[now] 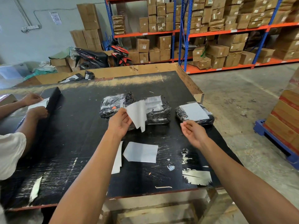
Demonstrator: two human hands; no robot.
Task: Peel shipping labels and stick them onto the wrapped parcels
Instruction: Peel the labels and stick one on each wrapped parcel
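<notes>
Label sheet (137, 114) hangs pinched in my left hand (119, 122), just in front of a wrapped parcel (135, 109) on the tabletop (77, 126); my right hand (193, 132) hovers released, fingers loosely curled, beside a second labelled parcel (195, 113); another sheet (141, 152) lies nearer me.

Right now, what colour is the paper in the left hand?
White, seen in the head view: the paper held by the left hand.

2 parcels (135, 109) on table (80, 135); loose sheet (141, 152) nearer.
</notes>
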